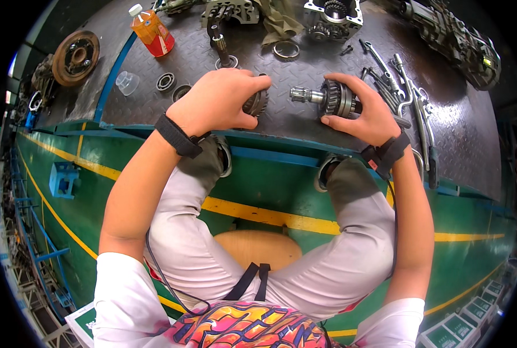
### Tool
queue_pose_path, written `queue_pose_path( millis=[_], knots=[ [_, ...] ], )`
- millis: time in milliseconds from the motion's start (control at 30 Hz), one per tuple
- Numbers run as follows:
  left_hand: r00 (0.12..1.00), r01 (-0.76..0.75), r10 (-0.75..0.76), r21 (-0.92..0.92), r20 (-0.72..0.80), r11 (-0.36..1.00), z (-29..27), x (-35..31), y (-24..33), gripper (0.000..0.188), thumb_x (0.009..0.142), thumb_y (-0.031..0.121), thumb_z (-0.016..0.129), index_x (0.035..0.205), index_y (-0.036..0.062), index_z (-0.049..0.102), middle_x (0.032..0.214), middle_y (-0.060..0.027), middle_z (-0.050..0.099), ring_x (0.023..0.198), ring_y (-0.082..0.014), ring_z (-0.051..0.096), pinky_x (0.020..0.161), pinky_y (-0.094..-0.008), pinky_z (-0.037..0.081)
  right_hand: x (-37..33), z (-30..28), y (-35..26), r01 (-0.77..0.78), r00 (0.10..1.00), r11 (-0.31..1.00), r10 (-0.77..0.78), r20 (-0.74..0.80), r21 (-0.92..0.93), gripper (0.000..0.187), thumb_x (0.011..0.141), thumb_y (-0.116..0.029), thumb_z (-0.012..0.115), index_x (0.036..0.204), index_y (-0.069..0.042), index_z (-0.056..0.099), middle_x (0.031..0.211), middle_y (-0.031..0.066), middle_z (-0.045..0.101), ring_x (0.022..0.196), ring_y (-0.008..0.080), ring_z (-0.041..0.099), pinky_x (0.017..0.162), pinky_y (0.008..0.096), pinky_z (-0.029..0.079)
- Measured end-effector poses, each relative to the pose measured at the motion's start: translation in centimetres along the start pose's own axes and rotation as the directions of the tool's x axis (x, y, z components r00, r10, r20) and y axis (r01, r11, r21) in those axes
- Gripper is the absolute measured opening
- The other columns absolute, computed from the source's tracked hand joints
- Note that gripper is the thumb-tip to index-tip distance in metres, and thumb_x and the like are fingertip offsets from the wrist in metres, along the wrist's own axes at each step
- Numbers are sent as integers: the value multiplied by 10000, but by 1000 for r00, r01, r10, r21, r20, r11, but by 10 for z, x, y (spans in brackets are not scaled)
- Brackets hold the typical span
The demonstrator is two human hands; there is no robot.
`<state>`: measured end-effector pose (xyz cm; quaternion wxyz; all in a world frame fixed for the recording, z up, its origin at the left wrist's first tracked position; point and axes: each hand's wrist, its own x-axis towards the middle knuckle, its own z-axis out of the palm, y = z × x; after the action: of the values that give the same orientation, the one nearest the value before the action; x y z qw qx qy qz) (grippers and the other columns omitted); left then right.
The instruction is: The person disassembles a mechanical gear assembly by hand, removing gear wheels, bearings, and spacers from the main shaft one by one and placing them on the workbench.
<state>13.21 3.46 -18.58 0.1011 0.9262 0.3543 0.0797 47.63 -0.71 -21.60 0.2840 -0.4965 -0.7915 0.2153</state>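
Observation:
Over the near edge of the metal workbench (258,55), my left hand (221,98) is closed on a gear (257,103), gripped between thumb and fingers with its toothed rim toward the right. Across a gap, my right hand (366,110) wraps round a gear shaft (335,98), whose splined end points left at the gear. The shaft lies roughly level and carries toothed rings. Part of the gear is hidden by my left fingers. Left of that hand lie a bearing (166,82) and another ring (182,92), partly covered by my wrist.
Wrenches (406,87) and bolts lie right of my right hand. Behind are a ring (286,51), an open gearbox housing (334,20), a cloth (280,22) and an orange drink bottle (152,32). A transmission (452,43) sits far right; a clear cup (127,83) stands left.

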Motion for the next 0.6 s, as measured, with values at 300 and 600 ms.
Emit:
queue_pose_path(
  millis=[300, 600],
  knots=[
    [999, 43, -46, 146, 15, 988, -6, -6, -3, 571, 770, 186, 861, 1322, 105, 738, 1113, -183, 762, 1081, -439, 738, 921, -523, 613, 0, -1, -1, -5, 1000, 999, 5, 17, 35, 786, 838, -378, 988, 1536, -161, 699, 1425, 149, 752, 1308, 363, 735, 1131, 445, 568],
    [998, -10, 17, 114, -62, 993, -12, -12, -12, 575, 767, 142, 863, 1328, 113, 738, 1125, -184, 756, 1087, -439, 729, 929, -506, 613, -1, 0, 1, -1, 1000, 1000, 1, 8, 4, 787, 848, -407, 985, 1541, -171, 695, 1433, 151, 750, 1311, 370, 733, 1131, 449, 570]
  ],
)
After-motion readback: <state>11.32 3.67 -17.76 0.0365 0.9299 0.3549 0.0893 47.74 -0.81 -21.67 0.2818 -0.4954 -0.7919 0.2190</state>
